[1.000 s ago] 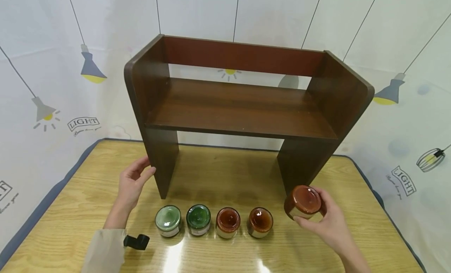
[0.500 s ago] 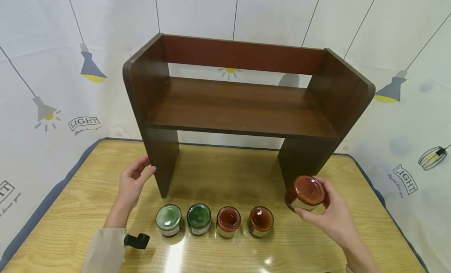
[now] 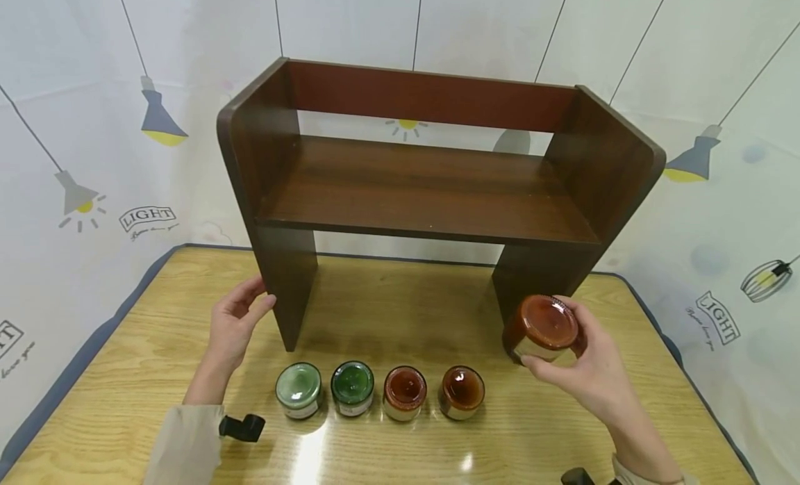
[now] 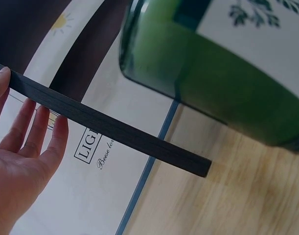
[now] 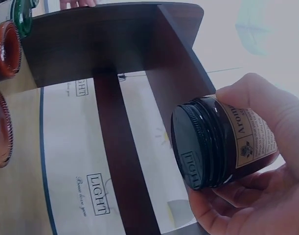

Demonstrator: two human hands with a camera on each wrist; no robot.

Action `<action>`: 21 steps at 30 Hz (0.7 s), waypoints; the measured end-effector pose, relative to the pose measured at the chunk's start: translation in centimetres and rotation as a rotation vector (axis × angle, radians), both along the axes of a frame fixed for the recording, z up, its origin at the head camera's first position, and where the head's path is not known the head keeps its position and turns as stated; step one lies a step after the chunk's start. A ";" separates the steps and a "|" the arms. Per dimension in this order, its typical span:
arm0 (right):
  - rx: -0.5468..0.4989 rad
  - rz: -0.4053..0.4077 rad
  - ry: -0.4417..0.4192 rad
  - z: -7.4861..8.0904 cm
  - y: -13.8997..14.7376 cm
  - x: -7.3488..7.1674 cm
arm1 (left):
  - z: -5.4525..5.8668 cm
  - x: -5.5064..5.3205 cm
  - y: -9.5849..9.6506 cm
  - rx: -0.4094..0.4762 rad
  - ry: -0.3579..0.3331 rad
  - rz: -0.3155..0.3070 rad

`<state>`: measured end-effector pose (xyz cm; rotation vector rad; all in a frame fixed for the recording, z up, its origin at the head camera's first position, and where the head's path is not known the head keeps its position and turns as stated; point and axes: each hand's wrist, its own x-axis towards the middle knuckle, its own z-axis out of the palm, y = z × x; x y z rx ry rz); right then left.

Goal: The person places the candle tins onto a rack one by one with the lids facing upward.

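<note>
My right hand [image 3: 590, 367] holds a red-brown glass jar [image 3: 542, 326] between thumb and fingers, raised in front of the shelf's right leg. The right wrist view shows its black screw lid [image 5: 188, 147] facing the tabletop and a cream label reading "Arom…". My left hand [image 3: 234, 325] grips the left side panel [image 4: 110, 122] of a dark brown wooden shelf [image 3: 431, 186], thumb at its front edge, fingertips against the outer face. Before the shelf stand a pale green jar [image 3: 298, 390], a dark green jar [image 3: 353, 388] and two red-brown jars [image 3: 405, 393], bases up.
The two-sided shelf has one raised board and an open space beneath, on a wood-grain table [image 3: 400, 450]. Behind it hangs a white printed cloth [image 3: 350, 26] with lamp drawings. A black strap end [image 3: 242, 428] sticks out from the left sleeve.
My right hand has lifted the red-brown jar upward and away from me, towards the shelf's right leg. The left hand and the standing jars keep their places.
</note>
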<state>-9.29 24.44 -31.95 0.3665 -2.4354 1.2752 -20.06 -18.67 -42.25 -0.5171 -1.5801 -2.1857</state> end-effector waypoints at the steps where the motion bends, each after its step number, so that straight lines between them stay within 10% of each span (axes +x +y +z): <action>1: -0.007 0.005 0.003 0.2 -0.1 0.0 | 0.0 0.0 0.0 -0.001 -0.001 0.000; 21: -0.049 0.077 0.071 3.8 -2.1 -0.6 | 0.1 0.1 0.0 -0.002 -0.002 0.008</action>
